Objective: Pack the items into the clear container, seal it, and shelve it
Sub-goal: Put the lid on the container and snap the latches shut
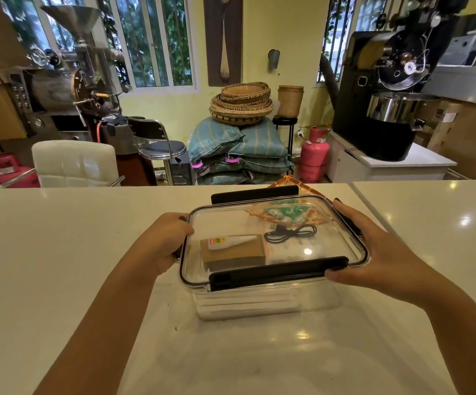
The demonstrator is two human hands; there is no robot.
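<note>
Pale, glossy countertop (60,252) fills the near half of the scene, with two pink gas cylinders, one at far left (11,169) and one right of centre (315,153), and two roasting machines beyond it. On the counter, slightly right of centre, sits one clear container (265,303), a rounded rectangle of transparent plastic with its long axis running left to right. Its clear lid (231,220) lies on top, edged by black latches: the far latch (255,193) stands up, the near latch (276,272) lies along the front rim. Two bare hands grip the short ends. The left hand (159,240) curls around the left edge; the right hand (382,252) wraps the right edge, fingers on the side latch. Inside, from left to right: one brown cardboard box (234,252) with one white tube (228,241) on it, one coiled black cable (291,232), and one orange-and-green packet (288,213) at the far right.
</note>
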